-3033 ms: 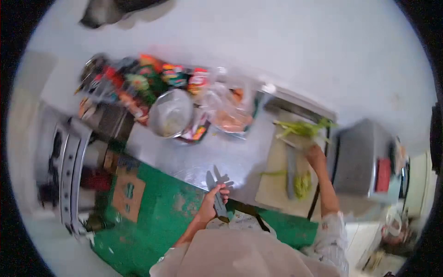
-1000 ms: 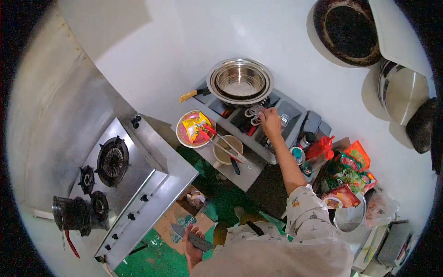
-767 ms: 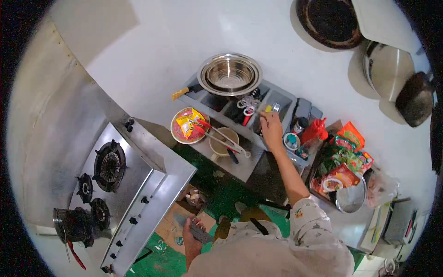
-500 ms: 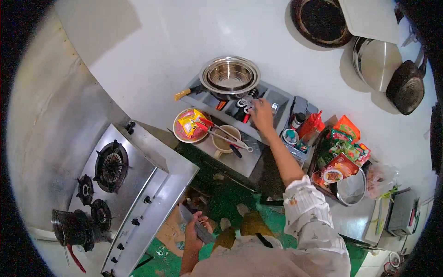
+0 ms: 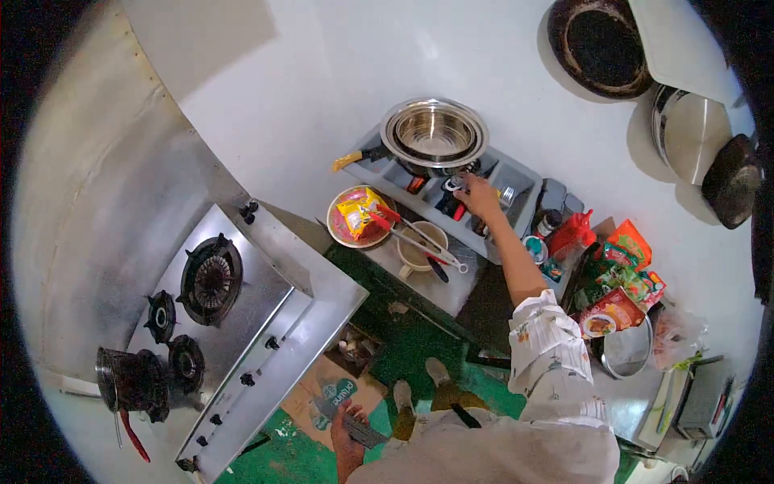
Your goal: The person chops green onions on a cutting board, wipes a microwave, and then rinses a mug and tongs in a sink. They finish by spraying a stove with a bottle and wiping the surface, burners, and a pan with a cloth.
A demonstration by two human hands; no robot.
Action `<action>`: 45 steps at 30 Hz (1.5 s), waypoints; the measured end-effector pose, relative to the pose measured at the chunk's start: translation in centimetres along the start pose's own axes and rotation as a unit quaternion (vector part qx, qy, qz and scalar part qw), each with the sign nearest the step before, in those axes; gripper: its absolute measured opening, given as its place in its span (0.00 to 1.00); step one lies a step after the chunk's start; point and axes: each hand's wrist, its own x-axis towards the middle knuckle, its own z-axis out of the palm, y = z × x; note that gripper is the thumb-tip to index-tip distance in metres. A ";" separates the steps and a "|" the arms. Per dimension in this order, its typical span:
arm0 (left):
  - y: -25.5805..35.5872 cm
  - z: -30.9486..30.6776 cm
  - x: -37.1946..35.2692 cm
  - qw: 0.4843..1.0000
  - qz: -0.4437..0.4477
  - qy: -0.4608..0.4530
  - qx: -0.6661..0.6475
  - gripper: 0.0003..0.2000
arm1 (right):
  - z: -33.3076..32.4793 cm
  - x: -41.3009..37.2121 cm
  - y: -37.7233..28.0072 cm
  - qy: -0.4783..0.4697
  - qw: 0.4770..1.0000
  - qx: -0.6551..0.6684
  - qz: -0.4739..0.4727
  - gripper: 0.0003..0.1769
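In the head view, the left hand point(image 5: 350, 432) curls around a knife point(image 5: 368, 436) near the torso point(image 5: 492, 453), while the right hand point(image 5: 481, 197), half-curled, grip unclear, reaches into the utensil tray point(image 5: 516, 175), where a bump could topple the nested steel bowls point(image 5: 436, 143).

A white wall point(image 5: 363, 56), shadowed at upper left, meets a metal panel point(image 5: 105, 210) beside the steel stove point(image 5: 251, 310); the scuffed floor point(image 5: 504, 397) is green.
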 end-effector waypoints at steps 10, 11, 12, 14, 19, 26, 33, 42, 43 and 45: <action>2.1 5.9 0.9 0.994 -0.011 -0.092 0.060 0.13 | -4.9 -17.7 -8.8 0.251 0.950 0.161 -0.094 0.11; 2.0 6.2 1.4 0.989 -0.035 -0.125 0.077 0.12 | -6.0 -21.8 -11.1 0.140 0.987 0.068 -0.048 0.12; 1.5 6.1 2.9 0.986 -0.045 -0.135 0.091 0.12 | -4.7 -26.3 -10.8 0.104 0.988 0.103 -0.053 0.10; -0.8 6.0 5.4 0.963 -0.108 -0.207 0.138 0.11 | -4.0 -35.0 -10.9 0.075 0.980 0.130 -0.127 0.12; -6.2 13.2 2.1 0.885 -0.170 -0.309 0.305 0.12 | -4.9 -53.0 -10.8 0.087 0.972 0.195 0.093 0.08; -20.5 18.9 -10.3 0.746 -0.266 -0.467 0.394 0.12 | -14.6 -66.5 -9.3 0.161 0.912 0.144 0.348 0.10; -40.4 16.7 -21.7 0.663 -0.352 -0.502 0.430 0.22 | -23.6 -84.7 -0.8 0.199 0.878 0.042 0.434 0.11; -56.7 18.6 -33.2 0.657 -0.409 -0.446 0.449 0.28 | -36.2 -97.7 20.0 0.384 0.776 -0.027 0.500 0.10; -58.6 19.0 -33.2 0.643 -0.376 -0.479 0.464 0.27 | -37.1 -97.5 23.3 0.402 0.771 -0.031 0.493 0.10; -61.8 20.4 -34.1 0.652 -0.362 -0.473 0.468 0.28 | -37.8 -97.5 30.2 0.370 0.789 -0.095 0.481 0.09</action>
